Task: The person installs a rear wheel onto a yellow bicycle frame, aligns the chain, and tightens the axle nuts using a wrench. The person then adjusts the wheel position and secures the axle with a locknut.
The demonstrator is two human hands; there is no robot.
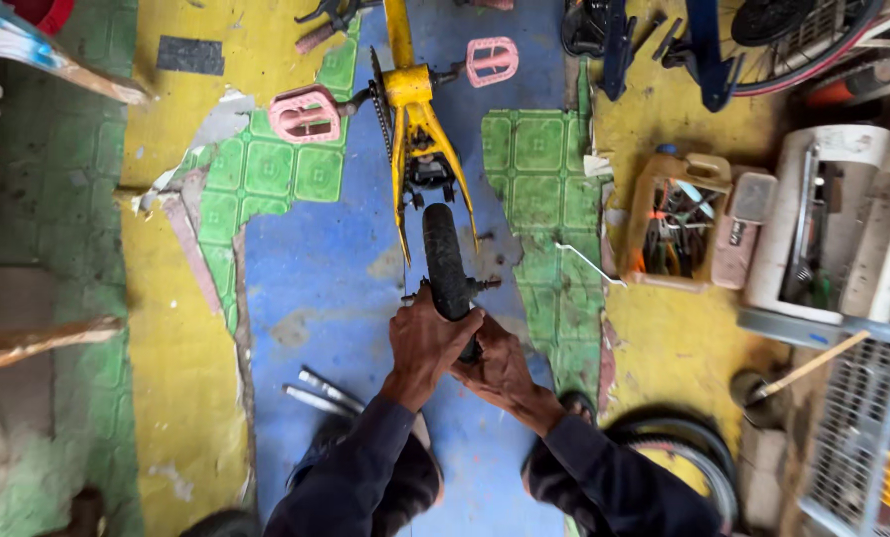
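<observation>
A small yellow bicycle frame (417, 129) lies upside down on the floor, with two pink pedals (304, 115) sticking out either side. A black wheel (445, 261) sits between the rear fork ends. My left hand (423, 340) grips the near part of the tyre from the left. My right hand (499, 366) clasps the wheel from the right, fingers curled around it beside the left hand. The axle end (485, 285) shows at the right fork tip. Both dark sleeves reach in from below.
Two metal wrenches (324, 393) lie on the blue floor at my left. A cut plastic jug with tools (676, 224) and a white container (828, 224) stand at right. Tyres (684, 447) lie by my right knee. Another bicycle (763, 40) is at top right.
</observation>
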